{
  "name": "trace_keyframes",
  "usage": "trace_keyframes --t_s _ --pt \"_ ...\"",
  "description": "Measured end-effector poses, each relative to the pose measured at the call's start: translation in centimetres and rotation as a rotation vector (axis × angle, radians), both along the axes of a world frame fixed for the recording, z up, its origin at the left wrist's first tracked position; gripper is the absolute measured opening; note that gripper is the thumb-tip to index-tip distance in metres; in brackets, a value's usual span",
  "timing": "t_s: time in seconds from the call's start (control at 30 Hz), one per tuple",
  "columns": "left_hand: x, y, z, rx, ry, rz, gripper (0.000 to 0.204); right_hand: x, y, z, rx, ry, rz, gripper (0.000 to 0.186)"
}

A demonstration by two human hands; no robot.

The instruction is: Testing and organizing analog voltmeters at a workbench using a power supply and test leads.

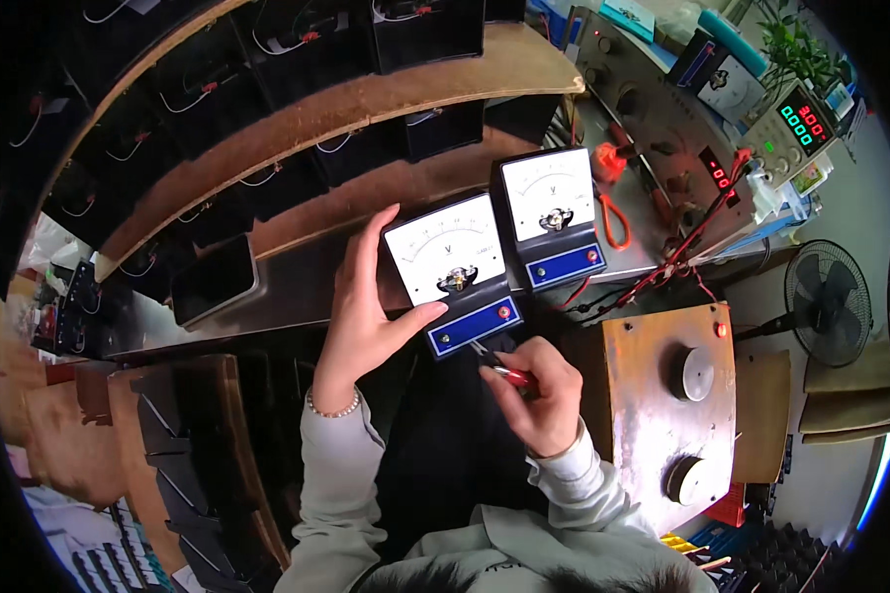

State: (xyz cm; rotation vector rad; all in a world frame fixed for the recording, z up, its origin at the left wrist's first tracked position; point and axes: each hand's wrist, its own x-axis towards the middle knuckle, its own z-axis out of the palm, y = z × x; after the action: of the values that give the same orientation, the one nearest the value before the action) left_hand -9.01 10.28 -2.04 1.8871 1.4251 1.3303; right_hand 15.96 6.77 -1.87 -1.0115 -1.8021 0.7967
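My left hand point(358, 316) grips a panel voltmeter point(443, 247) by its left side, fingers behind the case and thumb on the front. The meter has a white dial, a black case and a blue strip point(462, 333) with two terminals along the bottom. My right hand point(544, 393) is closed around a small red-handled tool point(514, 376). Its thin metal tips, which look forked, point at the lower edge of the blue strip; whether they touch it I cannot tell. A second, similar voltmeter point(549, 203) stands just right of the held one.
Wooden shelves point(366, 114) with rows of black meters curve across the back. A phone point(216, 287) leans at the left. Right are a wooden box with two knobs point(667, 415), red and black leads point(667, 267), a power supply point(793, 124) and a fan point(826, 301).
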Motion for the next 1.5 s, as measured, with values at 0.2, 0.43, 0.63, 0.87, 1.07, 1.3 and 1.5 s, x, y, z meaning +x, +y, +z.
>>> trace_keyframes --t_s 0.2,0.43,0.63,0.87,1.07,1.3,1.5 --pt "-0.1 0.3 0.0 -0.066 -0.079 -0.044 0.107 -3.6 0.1 0.6 0.058 -0.085 -0.048 0.021" --pt "0.1 0.2 0.3 -0.085 -0.086 -0.043 0.109 -1.7 -1.9 -1.2 -0.355 0.496 -0.149 0.037" --pt "0.9 0.3 0.9 -0.064 -0.289 -0.074 0.105 1.4 0.8 -0.7 -0.054 0.148 -0.205 0.022" --pt "1.2 0.2 1.6 -0.158 -0.372 -0.135 0.107 -0.1 3.0 1.5 0.205 -0.154 -0.210 0.023" --pt "1.1 0.1 1.6 -0.131 -0.329 -0.131 0.106 0.1 2.5 0.9 0.171 -0.178 -0.228 0.022" --pt "0.5 0.4 0.8 -0.094 -0.318 -0.135 0.108 0.4 2.9 0.3 0.157 -0.057 -0.187 0.030" --pt "3.3 -3.7 1.9 0.019 -0.216 0.106 0.097 -0.1 1.7 2.1 0.287 -0.126 -0.071 0.104"
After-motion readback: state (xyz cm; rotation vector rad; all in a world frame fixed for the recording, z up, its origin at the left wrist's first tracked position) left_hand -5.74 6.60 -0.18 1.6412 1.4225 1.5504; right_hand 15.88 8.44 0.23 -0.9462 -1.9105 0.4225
